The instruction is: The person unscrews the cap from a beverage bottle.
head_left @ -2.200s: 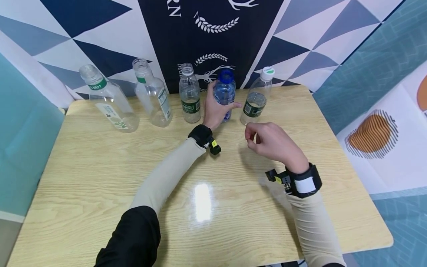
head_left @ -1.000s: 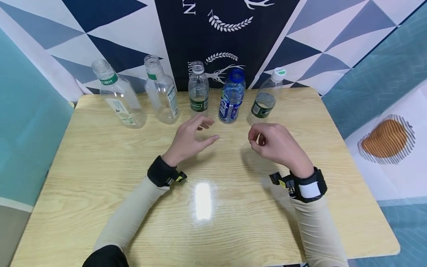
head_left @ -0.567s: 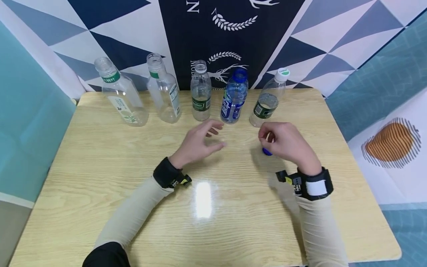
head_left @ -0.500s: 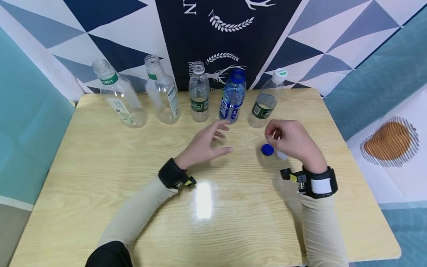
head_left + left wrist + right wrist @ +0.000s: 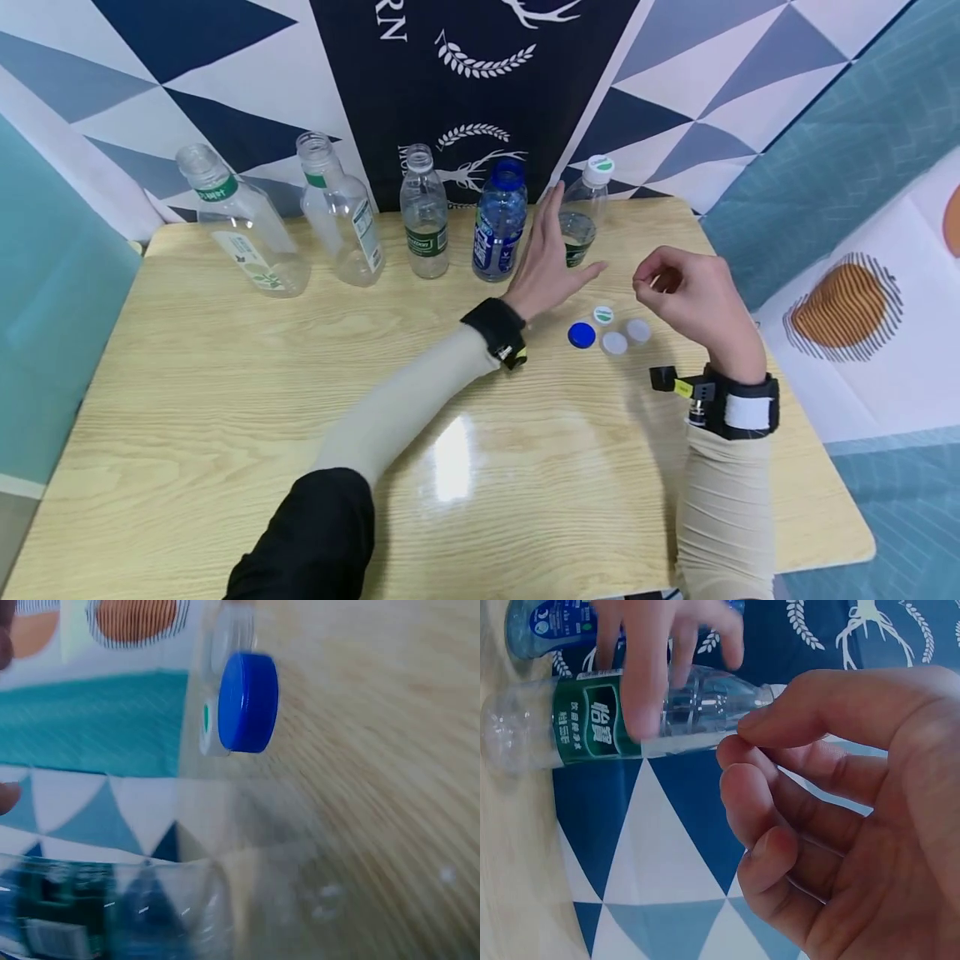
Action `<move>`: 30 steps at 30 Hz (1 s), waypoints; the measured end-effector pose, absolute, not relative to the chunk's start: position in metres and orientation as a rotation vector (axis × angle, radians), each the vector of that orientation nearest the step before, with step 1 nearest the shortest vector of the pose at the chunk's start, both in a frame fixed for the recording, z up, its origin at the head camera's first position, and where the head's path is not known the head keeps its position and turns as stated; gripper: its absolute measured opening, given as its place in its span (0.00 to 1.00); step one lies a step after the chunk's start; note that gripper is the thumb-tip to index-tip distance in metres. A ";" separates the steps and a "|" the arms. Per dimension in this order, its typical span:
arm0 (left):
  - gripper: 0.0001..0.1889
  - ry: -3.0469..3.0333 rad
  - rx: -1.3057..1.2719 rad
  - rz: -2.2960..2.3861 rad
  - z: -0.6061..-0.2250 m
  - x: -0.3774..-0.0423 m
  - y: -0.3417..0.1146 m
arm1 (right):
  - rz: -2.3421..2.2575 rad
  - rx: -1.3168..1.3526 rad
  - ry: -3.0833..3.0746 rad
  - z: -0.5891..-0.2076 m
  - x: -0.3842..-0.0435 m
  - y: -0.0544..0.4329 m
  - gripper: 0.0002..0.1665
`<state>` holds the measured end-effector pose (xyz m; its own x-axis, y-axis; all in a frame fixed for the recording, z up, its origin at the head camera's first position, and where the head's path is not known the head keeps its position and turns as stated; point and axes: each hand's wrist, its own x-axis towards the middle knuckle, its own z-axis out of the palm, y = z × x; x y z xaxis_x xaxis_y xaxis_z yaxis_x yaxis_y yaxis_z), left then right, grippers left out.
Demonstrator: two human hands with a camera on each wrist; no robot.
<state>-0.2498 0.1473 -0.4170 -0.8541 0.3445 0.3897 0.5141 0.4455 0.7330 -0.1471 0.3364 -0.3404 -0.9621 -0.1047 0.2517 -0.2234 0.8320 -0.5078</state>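
Observation:
My left hand [image 5: 546, 268] reaches, fingers spread, to the clear bottle [image 5: 580, 227] with a white cap and green label at the right end of the row. In the right wrist view, that hand's fingers [image 5: 643, 690] overlap this bottle's label [image 5: 596, 724]. To the right my right hand [image 5: 696, 293] hovers over the table with curled fingers. Its thumb [image 5: 757, 724] meets the index finger, and nothing shows between them. On the table between the hands lie a blue cap [image 5: 581, 335], a white cap with green print [image 5: 603, 315] and two pale caps [image 5: 614, 342].
Left of the capped bottle stands a blue bottle [image 5: 498, 229] without a cap. Further left are a small green-labelled bottle [image 5: 427, 229] and two larger clear bottles [image 5: 345, 229], all uncapped. A patterned cloth [image 5: 480, 92] hangs behind the wooden table [image 5: 225, 400].
My left hand left the blue bottle, drew back, then moved right and forward to the capped bottle. My right hand shifted right, uncovering the caps on the table.

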 end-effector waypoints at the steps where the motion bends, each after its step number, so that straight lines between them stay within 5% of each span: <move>1: 0.65 -2.480 -0.703 -1.412 -0.418 -0.254 0.152 | 0.817 0.258 -2.794 -0.340 -0.147 0.335 0.03; 9: 0.64 -2.294 -0.511 -1.526 -0.428 -0.279 0.178 | 0.814 0.289 -2.788 -0.341 -0.150 0.331 0.03; 15: 0.54 -2.304 -0.487 -1.546 -0.430 -0.284 0.185 | 0.818 0.277 -2.800 -0.340 -0.148 0.330 0.03; 22: 0.44 -2.319 -0.518 -1.587 -0.432 -0.281 0.172 | 0.762 0.310 -2.800 -0.343 -0.150 0.324 0.04; 30: 0.44 -2.464 -0.655 -1.484 -0.419 -0.260 0.153 | 0.764 0.304 -2.819 -0.342 -0.151 0.322 0.03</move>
